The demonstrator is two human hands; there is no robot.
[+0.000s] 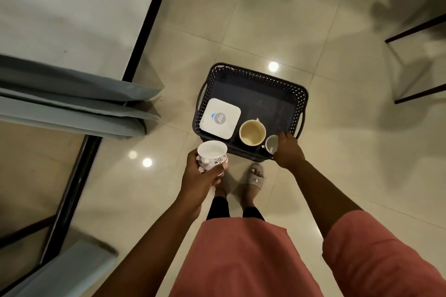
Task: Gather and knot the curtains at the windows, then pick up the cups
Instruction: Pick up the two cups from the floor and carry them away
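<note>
While the curtains (72,108) hang in bunched folds by the window frame at left, with no knot in view to show that step done, the person stands on the tiled floor (337,128) at the cup stage of the task. Nearest, the left hand (205,173) curls its fingers round a white patterned cup (212,155), held upright just off the near left corner of the dark perforated basket (296,94). The right hand (288,150) reaches over the near right corner, fingers bent at a small grey cup (271,143); whether they grip it cannot be told. Beside it a cream cup (252,132) sits at the near edge. Farther left lies a white box (220,118) marked "Jio".
</note>
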